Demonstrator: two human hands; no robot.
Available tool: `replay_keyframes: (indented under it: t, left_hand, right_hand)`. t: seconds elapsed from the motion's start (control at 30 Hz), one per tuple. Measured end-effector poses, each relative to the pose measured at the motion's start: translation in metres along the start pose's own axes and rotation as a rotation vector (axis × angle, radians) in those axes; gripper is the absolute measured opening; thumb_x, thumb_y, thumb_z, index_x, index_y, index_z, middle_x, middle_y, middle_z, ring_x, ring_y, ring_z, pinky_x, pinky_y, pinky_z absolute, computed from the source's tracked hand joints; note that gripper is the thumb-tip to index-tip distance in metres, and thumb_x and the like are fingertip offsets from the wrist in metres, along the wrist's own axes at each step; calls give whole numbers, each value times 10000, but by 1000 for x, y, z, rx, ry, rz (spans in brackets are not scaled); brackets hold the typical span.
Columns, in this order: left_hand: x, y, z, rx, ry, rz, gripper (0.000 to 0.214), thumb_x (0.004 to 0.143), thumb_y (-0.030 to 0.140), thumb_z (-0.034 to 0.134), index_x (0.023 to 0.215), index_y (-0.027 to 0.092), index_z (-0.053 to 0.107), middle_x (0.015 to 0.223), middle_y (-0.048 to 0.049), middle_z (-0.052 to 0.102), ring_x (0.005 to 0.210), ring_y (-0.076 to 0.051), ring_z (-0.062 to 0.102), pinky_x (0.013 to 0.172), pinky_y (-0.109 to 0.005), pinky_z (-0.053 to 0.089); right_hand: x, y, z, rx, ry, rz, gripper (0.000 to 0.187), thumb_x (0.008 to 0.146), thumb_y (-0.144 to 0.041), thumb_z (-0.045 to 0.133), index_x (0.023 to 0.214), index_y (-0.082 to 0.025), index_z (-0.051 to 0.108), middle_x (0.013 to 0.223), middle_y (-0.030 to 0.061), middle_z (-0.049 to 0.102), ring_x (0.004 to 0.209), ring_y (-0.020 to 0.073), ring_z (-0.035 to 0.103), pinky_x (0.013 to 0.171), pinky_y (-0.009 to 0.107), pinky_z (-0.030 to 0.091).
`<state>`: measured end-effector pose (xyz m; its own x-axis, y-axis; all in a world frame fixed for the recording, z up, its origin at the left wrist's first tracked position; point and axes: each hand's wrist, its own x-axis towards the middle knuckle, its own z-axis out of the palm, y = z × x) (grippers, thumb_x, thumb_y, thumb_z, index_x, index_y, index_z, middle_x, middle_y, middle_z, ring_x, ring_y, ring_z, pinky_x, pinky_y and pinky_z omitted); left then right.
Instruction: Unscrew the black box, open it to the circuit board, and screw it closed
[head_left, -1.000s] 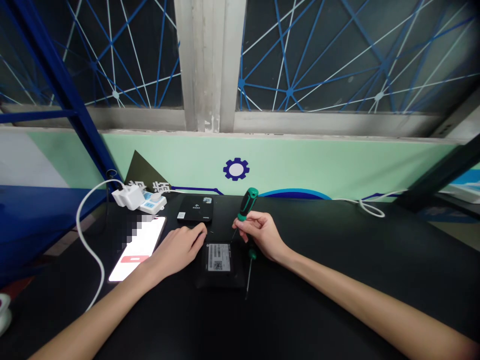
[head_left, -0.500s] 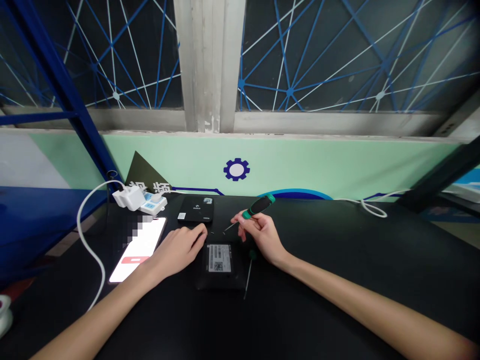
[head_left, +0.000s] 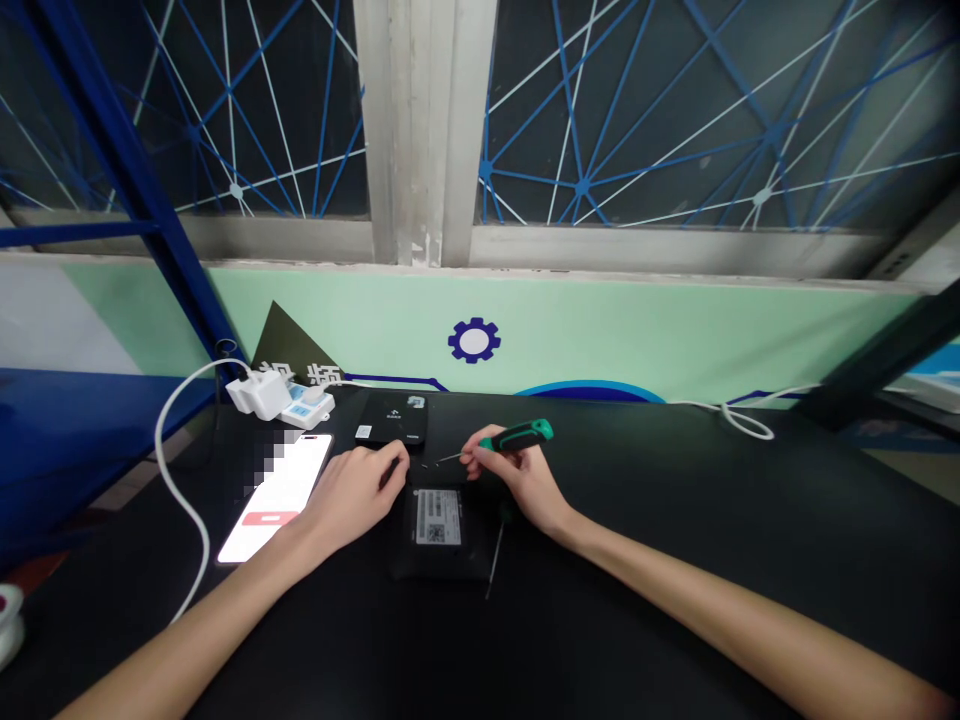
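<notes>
My right hand point(head_left: 517, 478) grips a green-and-black screwdriver point(head_left: 516, 438), held almost level with its tip pointing left over the table. Below it a small black box with a white label point(head_left: 439, 530) lies on the black table point(head_left: 637, 600). My left hand point(head_left: 358, 490) rests palm down at the box's left far corner, fingers curled loosely, nothing seen in it. A second, thin screwdriver point(head_left: 495, 555) lies beside the box's right edge, partly hidden by my right wrist.
A lit phone point(head_left: 277, 495) lies left of my left hand, with a white cable point(head_left: 174, 490) looping by it. Behind stand a white charger point(head_left: 259, 392), a small white-blue device point(head_left: 306, 408) and another black box point(head_left: 391, 420). A white cord point(head_left: 742, 418) lies far right.
The right hand has tilted the screwdriver from upright down to nearly level, tip now pointing left. The left hand has stayed by the box, shifting slightly.
</notes>
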<state>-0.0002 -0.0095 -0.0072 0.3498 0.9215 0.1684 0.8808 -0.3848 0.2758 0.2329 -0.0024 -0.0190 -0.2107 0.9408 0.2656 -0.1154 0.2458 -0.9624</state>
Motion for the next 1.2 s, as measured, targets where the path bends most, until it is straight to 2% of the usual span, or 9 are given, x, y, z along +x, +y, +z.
replay_keyframes:
  t: [0.17,0.27,0.43,0.57,0.77,1.1,1.2]
  left_hand:
    - [0,1,0,-26,17,0,195,965,289,416,826,258,549,533,66,502,491,-144,477,530,-258,240]
    - [-1,2,1,-41,-7,44,153,964,310,436,904,267,570,548,71,521,505,-145,510,532,-253,266]
    - [-1,2,2,-44,-47,94,262,988,345,403,1170,290,584,580,61,566,543,-167,578,539,-254,307]
    - [-2,2,0,-39,-67,122,336,1008,363,367,1255,306,589,576,51,579,558,-180,597,552,-255,329]
    - [-3,2,-2,-57,-67,146,341,1018,357,365,1200,305,649,578,41,602,548,-172,605,569,-254,349]
    - [-1,1,0,-37,-62,119,328,1004,362,382,1171,305,659,597,37,624,593,-185,629,585,-268,344]
    - [-1,1,-1,-24,-44,81,286,980,380,415,1073,277,665,562,46,583,548,-171,586,557,-265,317]
  right_hand:
    - [-2,-6,0,-45,-32,-19,488,899,-581,597,757,-148,772,716,68,703,656,174,637,656,307,534]
    - [-3,-5,0,-23,-28,-7,522,896,-606,585,792,-140,797,725,83,726,646,179,648,654,311,536]
    - [-2,-2,-1,-20,-47,-6,445,903,-555,604,835,-144,762,753,70,726,644,169,647,642,299,534]
    - [-1,-3,-1,-16,-65,-3,352,909,-488,627,823,-156,701,754,53,716,624,151,632,624,280,518]
    - [0,-1,-3,-19,-120,-4,388,927,-481,599,756,-147,695,713,54,700,609,148,617,591,266,516]
    - [1,5,-8,64,-76,27,380,932,-448,565,731,-148,685,670,52,690,570,142,593,534,239,484]
    - [2,7,-10,102,-48,34,374,921,-427,558,698,-151,677,631,46,677,537,136,573,506,229,458]
